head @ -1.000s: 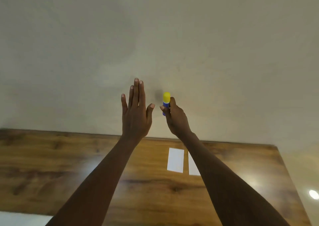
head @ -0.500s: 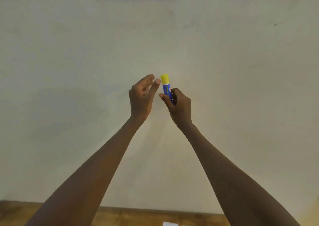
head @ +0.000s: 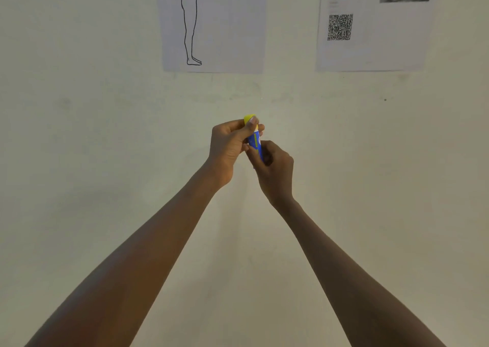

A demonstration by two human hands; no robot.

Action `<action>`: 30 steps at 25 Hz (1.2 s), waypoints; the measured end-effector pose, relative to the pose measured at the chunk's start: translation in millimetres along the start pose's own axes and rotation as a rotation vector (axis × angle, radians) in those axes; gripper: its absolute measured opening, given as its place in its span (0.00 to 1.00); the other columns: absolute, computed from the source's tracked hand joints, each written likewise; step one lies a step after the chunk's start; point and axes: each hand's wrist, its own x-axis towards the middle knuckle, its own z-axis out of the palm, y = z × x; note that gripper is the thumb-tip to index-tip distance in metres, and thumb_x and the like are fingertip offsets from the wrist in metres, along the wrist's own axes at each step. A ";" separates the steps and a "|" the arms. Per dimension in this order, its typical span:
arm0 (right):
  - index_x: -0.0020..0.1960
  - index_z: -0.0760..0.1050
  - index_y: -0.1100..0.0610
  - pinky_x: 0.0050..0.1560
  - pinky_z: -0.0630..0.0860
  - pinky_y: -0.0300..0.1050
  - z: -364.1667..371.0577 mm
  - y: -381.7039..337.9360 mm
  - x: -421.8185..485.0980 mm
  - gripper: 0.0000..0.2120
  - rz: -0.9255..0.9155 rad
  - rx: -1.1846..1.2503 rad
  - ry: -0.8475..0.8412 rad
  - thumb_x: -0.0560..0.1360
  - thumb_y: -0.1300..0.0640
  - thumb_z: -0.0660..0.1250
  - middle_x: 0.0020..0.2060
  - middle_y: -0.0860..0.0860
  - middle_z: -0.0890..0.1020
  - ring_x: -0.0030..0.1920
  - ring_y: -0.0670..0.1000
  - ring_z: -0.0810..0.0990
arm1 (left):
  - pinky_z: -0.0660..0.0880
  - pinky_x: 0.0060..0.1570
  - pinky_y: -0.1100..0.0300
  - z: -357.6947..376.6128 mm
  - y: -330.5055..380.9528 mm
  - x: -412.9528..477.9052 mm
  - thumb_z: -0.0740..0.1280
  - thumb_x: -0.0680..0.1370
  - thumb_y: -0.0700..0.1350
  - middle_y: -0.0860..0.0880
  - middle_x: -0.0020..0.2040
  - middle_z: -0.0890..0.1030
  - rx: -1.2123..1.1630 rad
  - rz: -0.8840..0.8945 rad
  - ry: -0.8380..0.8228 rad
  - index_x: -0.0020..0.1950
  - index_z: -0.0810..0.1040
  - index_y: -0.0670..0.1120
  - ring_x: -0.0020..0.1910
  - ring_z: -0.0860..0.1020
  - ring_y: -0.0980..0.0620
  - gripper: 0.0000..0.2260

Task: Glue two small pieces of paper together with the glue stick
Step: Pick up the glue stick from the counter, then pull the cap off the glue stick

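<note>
Left hand (head: 227,145) has closed onto the yellow cap (head: 248,119); right hand (head: 276,169) grips the near-upright glue stick (head: 257,145) just below.

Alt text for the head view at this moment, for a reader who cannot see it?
Two bare hands hold a small blue plastic glue stick up before a pale wall: the right hand grips its barrel, the left hand pinches its yellow cap. Above hang two white paper sheets, one with a line-drawn leg, one with a QR code.
</note>
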 end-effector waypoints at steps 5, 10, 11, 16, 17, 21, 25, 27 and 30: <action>0.35 0.70 0.61 0.29 0.63 0.33 -3.7 -6.1 5.5 0.13 0.032 0.023 -0.105 0.76 0.56 0.60 0.25 0.52 0.74 0.25 0.45 0.70 | 0.74 0.53 0.57 -4.9 5.3 2.4 0.58 0.79 0.47 0.45 0.55 0.79 -0.035 -0.061 -0.150 0.51 0.76 0.43 0.54 0.78 0.49 0.11; 0.35 0.70 0.60 0.28 0.63 0.32 -1.7 -10.6 2.0 0.13 0.083 0.075 -0.100 0.77 0.56 0.58 0.25 0.51 0.72 0.25 0.44 0.70 | 0.71 0.49 0.52 -5.4 5.3 2.3 0.58 0.79 0.49 0.47 0.58 0.79 -0.123 -0.132 -0.196 0.45 0.75 0.48 0.50 0.77 0.56 0.08; 0.35 0.69 0.62 0.28 0.62 0.34 -2.4 -11.2 1.4 0.14 0.069 0.067 -0.093 0.76 0.56 0.59 0.24 0.55 0.73 0.25 0.45 0.69 | 0.72 0.48 0.53 -4.9 5.5 2.3 0.62 0.77 0.48 0.48 0.55 0.80 -0.135 -0.137 -0.127 0.44 0.75 0.48 0.49 0.78 0.56 0.06; 0.34 0.68 0.59 0.30 0.61 0.44 -7.4 -5.3 -15.2 0.12 0.055 -0.013 -0.123 0.74 0.55 0.63 0.29 0.67 0.74 0.30 0.64 0.71 | 0.73 0.49 0.51 -22.7 22.2 9.6 0.72 0.70 0.43 0.53 0.38 0.83 -0.357 -0.206 0.218 0.40 0.78 0.47 0.46 0.80 0.56 0.03; 0.34 0.69 0.59 0.30 0.61 0.44 -7.9 -2.9 -18.4 0.12 0.065 -0.015 -0.112 0.74 0.55 0.62 0.29 0.67 0.74 0.31 0.65 0.72 | 0.72 0.52 0.49 -27.0 24.0 9.7 0.70 0.71 0.43 0.53 0.38 0.83 -0.359 -0.209 0.203 0.39 0.78 0.48 0.46 0.81 0.56 0.02; 0.39 0.72 0.63 0.30 0.64 0.44 -4.8 -0.9 -20.4 0.11 0.041 -0.022 -0.088 0.75 0.55 0.63 0.29 0.66 0.76 0.30 0.64 0.73 | 0.70 0.58 0.46 -27.5 11.6 2.4 0.60 0.78 0.44 0.49 0.52 0.79 -0.286 -0.235 0.068 0.51 0.74 0.46 0.53 0.78 0.51 0.05; 0.38 0.71 0.62 0.29 0.66 0.47 -3.0 -3.7 -20.7 0.12 0.019 -0.001 -0.084 0.75 0.55 0.61 0.29 0.66 0.76 0.29 0.64 0.72 | 0.76 0.48 0.53 -24.2 -1.8 -1.0 0.53 0.81 0.43 0.47 0.50 0.75 -0.349 -0.242 0.097 0.58 0.68 0.44 0.50 0.76 0.48 0.08; 0.36 0.69 0.59 0.28 0.66 0.45 -3.7 -2.5 -21.0 0.12 0.038 0.011 -0.082 0.75 0.54 0.60 0.27 0.62 0.75 0.27 0.60 0.70 | 0.76 0.51 0.52 -25.5 -6.8 -1.7 0.57 0.79 0.47 0.48 0.46 0.74 -0.333 -0.238 0.065 0.54 0.66 0.44 0.50 0.77 0.48 0.08; 0.36 0.68 0.56 0.28 0.64 0.33 -2.8 -0.1 -21.2 0.11 0.068 0.038 -0.088 0.76 0.56 0.60 0.27 0.51 0.74 0.26 0.50 0.70 | 0.74 0.56 0.49 -25.7 -13.1 -4.5 0.64 0.75 0.46 0.49 0.46 0.77 -0.195 -0.195 -0.047 0.53 0.66 0.46 0.52 0.77 0.47 0.10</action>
